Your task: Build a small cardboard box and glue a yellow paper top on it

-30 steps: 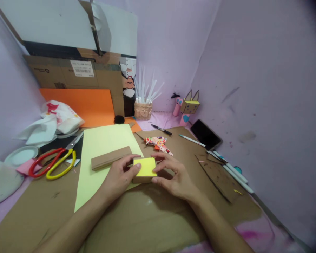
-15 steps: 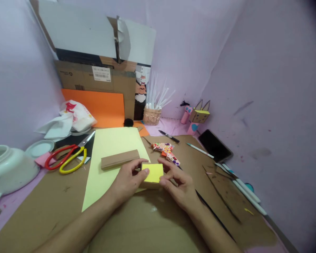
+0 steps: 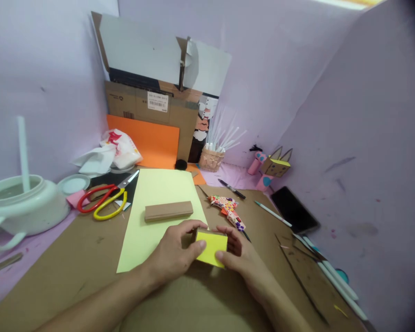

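Observation:
Between my two hands is a small cardboard box (image 3: 212, 246) with a yellow paper face turned toward me. My left hand (image 3: 178, 246) is closed on its left side, thumb pressed on the yellow face. On the right side my right hand (image 3: 240, 253) grips it, the thumb at the lower right of that face. The far fingers are partly hidden behind the box. Just beyond my left hand, a folded cardboard strip (image 3: 168, 211) lies on a pale yellow sheet (image 3: 166, 184). A patterned glue gun (image 3: 227, 210) rests beyond my right hand.
Red and yellow scissors (image 3: 110, 198) lie at left near a white pot (image 3: 31, 207). At the back stand a large carton (image 3: 131, 99) and a basket of white sticks (image 3: 211, 159). To the right are a phone (image 3: 293, 210), pens and a cardboard cat figure (image 3: 276, 166).
The box has tilted so its yellow face now points more toward me, and my right thumb has moved onto that face. The view has shifted, moving the scene right.

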Tool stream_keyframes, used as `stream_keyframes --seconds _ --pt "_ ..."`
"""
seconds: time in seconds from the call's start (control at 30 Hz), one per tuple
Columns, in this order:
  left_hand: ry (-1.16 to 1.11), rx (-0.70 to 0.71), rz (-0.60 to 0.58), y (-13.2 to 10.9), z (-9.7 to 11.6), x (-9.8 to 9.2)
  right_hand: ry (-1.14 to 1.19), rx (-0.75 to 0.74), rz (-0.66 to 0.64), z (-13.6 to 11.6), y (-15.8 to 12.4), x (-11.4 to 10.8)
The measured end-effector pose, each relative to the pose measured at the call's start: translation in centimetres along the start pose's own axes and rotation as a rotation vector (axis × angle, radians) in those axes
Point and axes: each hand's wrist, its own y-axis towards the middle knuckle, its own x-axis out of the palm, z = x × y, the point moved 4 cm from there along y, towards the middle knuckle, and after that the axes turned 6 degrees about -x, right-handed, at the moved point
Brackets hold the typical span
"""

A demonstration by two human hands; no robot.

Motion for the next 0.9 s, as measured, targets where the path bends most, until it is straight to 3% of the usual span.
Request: stream_keyframes --seconds 0.13,0.27,0.5,0.9 --pt "0.006 0.068 -0.04 -0.33 -0.06 -0.08 0.007 0.058 -0.025 0.07 -0.49 -0.09" --pt "-0.038 0.101 -0.047 -0.24 -0.12 -0.19 0.055 0.011 -0.048 0.12 -0.31 -0.19" --pt "-0.373 -0.084 -0.18 -0.05 -0.8 0.3 0.189 -0.088 -0.029 0.32 -0.22 0.01" --pt "-0.317 -0.098 -0.062 -0.45 -0.16 0.34 0.218 -0.007 -0.079 -0.29 -0.86 0.37"
